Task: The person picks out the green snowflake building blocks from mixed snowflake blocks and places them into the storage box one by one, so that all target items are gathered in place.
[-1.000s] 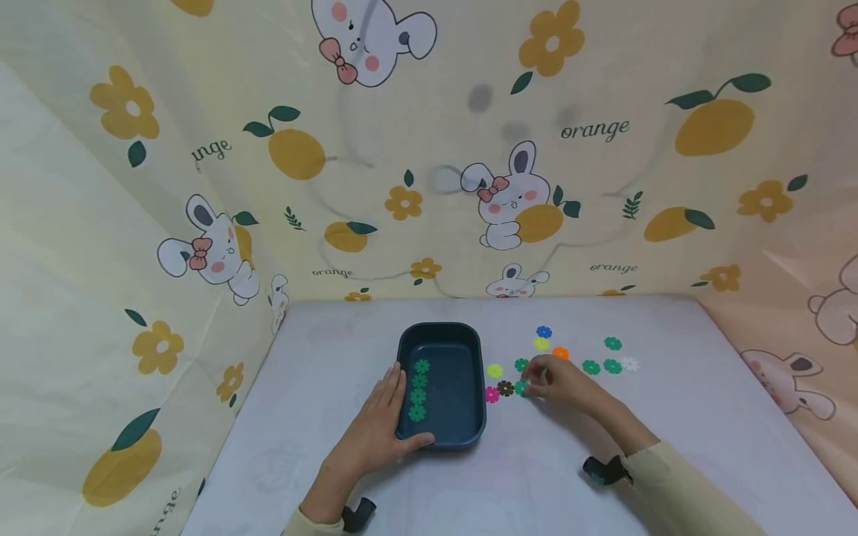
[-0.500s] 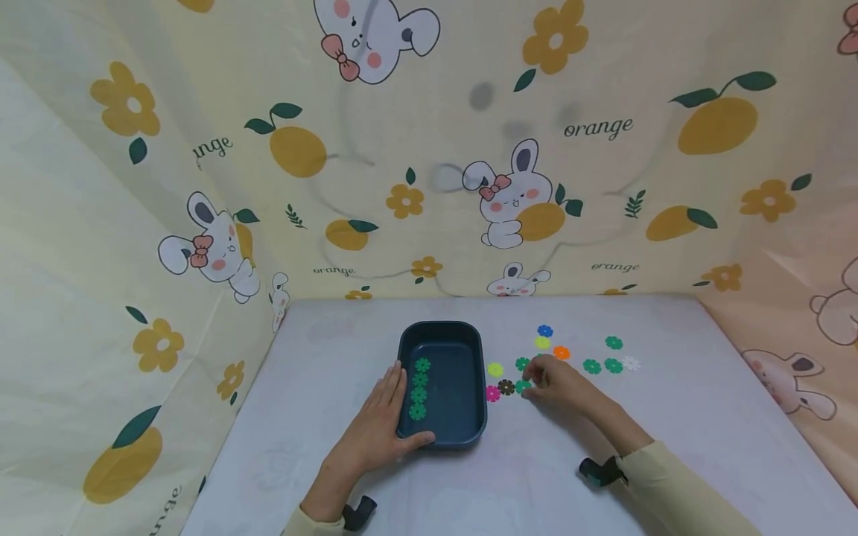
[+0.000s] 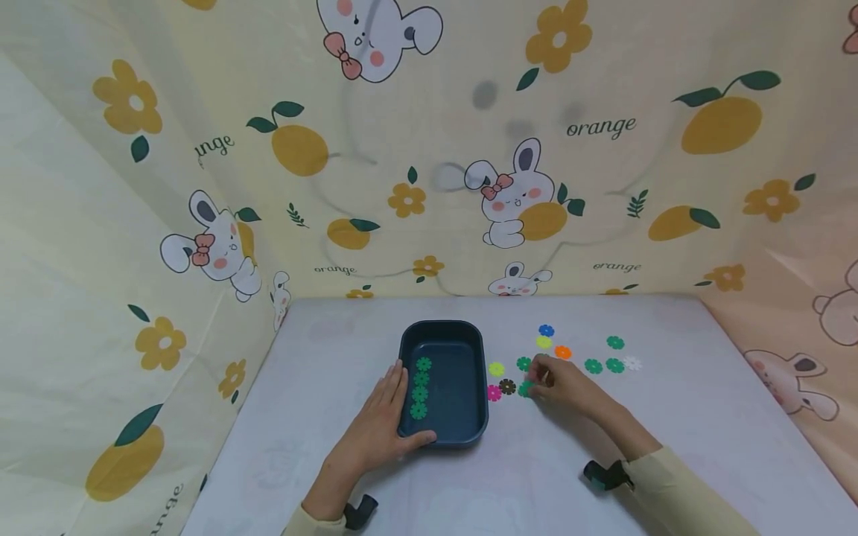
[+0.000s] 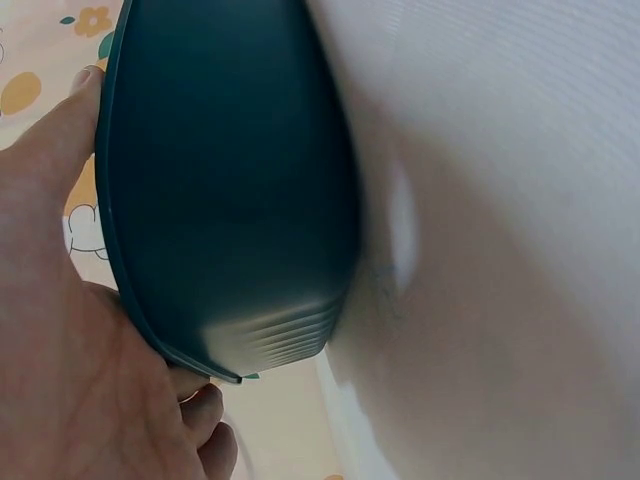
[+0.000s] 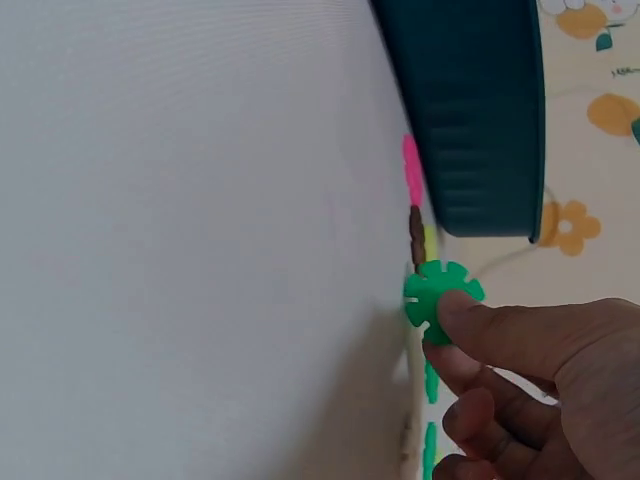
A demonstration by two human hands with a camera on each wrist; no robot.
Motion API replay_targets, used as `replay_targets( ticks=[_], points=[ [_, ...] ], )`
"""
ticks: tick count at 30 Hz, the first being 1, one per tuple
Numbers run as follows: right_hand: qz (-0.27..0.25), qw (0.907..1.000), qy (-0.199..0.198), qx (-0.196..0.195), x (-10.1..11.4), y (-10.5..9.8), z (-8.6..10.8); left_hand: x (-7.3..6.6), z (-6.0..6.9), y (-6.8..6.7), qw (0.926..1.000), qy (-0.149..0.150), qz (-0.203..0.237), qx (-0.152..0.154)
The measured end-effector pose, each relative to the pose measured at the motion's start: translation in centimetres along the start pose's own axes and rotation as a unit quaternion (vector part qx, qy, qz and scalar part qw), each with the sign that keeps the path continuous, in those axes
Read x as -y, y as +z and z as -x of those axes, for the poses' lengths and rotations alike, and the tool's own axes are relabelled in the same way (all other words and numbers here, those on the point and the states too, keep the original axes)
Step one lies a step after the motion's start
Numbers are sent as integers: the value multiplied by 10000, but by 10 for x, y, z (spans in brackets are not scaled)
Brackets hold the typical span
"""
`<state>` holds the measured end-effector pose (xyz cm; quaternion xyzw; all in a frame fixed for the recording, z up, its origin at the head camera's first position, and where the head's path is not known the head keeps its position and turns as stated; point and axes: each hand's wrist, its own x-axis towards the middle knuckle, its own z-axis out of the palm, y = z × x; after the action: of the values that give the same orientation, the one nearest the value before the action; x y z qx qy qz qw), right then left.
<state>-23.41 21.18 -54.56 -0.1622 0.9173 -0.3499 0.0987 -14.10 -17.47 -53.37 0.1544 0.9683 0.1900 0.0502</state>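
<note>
Cream patterned fabric [image 3: 415, 112] backs a white table [image 3: 509, 491], on which stands a dark teal tray [image 3: 461, 394]; the left hand [image 3: 380, 418] rests at the tray's eight o'clock, fingers extended along its wall and thumb at the near rim. At the tray's three o'clock, the right hand [image 3: 564, 384] pinches a green disc [image 5: 428, 292] between thumb and finger. Four other green discs [image 3: 419, 393] lie inside the tray, toward nine o'clock.
</note>
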Motion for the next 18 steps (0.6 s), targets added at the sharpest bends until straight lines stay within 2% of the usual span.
replay_targets(
  ticks=[7,14,18],
  points=[
    [29,9988,-436,-240,14,-16,3,-1,1,-2,10000,25,48,-35],
    [-87,9976,-505,-462,30,-24,0,-2,1,-2,10000,-4,46,-12],
    [-237,9969,-596,-457,40,-25,-2,-3,1,-2,10000,-19,67,-6]
  ],
)
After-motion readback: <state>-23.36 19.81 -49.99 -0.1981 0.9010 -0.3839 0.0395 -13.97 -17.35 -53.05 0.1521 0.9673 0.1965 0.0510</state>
